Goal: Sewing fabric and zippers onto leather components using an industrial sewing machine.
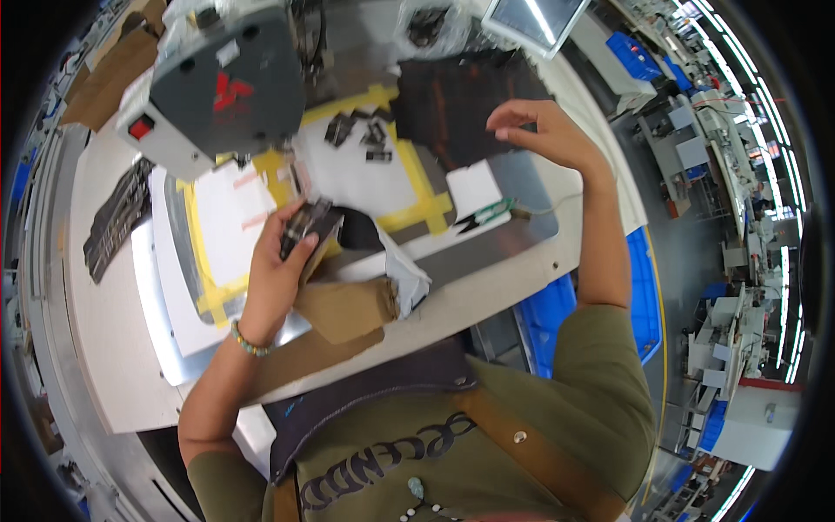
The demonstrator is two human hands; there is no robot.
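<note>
**At a desk (103,370) with a grey machine (235,96), the left hand (277,278) pinches a dark piece (306,230)**

Seen from above, a person in an olive shirt sits or stands at the desk's near edge. The left hand is closed, thumb against fingers, on the dark, glossy piece, which is near the middle of the view, in front of the machine. A beaded bracelet (250,341) circles that wrist.

The right hand (561,135) is partly open, fingers loosely bent and thumb apart, with nothing visible in its hold. It is over the right edge of a black sheet (461,100); whether they touch, I cannot tell.

Between the hands, small dark pieces (357,129) lie on a white panel (361,178) edged with yellow tape (426,183). Nearer the right arm are a white card (474,189) and green snips (494,211). Brown cardboard (344,313) is just beside the left hand, toward the body. A dark strip (120,222) lies at the far left, and a screen (532,26) stands at the top.
</note>
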